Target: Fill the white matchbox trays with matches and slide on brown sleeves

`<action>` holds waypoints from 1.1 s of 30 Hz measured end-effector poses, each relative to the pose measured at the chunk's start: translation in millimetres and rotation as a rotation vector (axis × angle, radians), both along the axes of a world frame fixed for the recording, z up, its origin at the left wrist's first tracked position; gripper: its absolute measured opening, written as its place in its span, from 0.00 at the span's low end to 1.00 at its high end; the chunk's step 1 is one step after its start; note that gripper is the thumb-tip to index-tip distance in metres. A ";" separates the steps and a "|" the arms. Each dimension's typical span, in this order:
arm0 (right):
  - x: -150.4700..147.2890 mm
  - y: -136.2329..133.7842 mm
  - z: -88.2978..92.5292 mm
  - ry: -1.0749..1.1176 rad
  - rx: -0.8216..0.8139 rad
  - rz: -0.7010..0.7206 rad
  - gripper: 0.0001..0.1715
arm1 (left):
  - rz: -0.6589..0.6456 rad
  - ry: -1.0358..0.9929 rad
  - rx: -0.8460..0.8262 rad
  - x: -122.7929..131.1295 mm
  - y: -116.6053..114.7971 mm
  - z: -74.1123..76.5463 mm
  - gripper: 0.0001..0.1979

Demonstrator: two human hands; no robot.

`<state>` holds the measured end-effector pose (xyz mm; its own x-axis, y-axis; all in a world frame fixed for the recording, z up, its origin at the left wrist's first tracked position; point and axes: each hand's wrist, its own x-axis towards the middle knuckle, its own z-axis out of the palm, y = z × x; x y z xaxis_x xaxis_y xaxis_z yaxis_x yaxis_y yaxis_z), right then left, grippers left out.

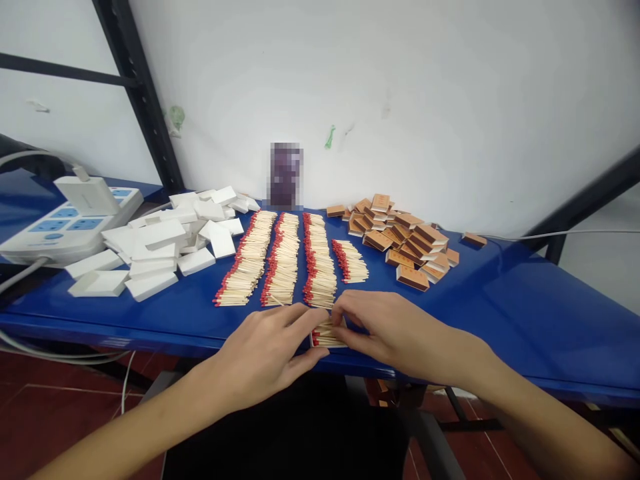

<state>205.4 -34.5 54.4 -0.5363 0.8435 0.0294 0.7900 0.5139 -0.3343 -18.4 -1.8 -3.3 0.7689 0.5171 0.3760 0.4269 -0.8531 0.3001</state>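
Note:
At the table's front edge lies a small white matchbox tray filled with red-tipped matches. My left hand grips its left side, the thumb along the near edge and the fingers along the far one. From the right, my right hand reaches in with thumb and fingers closed together on the matches at that end. Its fingertips partly cover the tray. Just beyond my hands, loose matches lie in three long rows, among them the middle row, plus one shorter row.
Empty white trays are heaped at the left, beside a power strip with a charger. Brown matchbox sleeves form a pile on the right. A blurred upright object stands against the wall. The blue table ends just below my hands.

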 end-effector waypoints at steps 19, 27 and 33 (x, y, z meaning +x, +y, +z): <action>56.7 44.5 -21.3 -0.200 0.211 -0.243 0.15 | -0.040 0.013 0.027 -1.0 1.1 1.7 0.10; 55.7 40.8 -13.4 -0.210 0.063 -0.253 0.11 | -0.019 -0.008 0.030 -0.9 0.0 -0.6 0.11; 42.9 20.9 -0.8 -0.120 0.059 -0.216 0.10 | 0.017 -0.021 0.021 -0.6 -0.9 -2.4 0.20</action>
<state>248.3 -13.6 53.6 -0.3467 0.9375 0.0285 0.9158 0.3449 -0.2057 -19.1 -2.7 -5.7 0.7521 0.5216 0.4028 0.4350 -0.8521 0.2911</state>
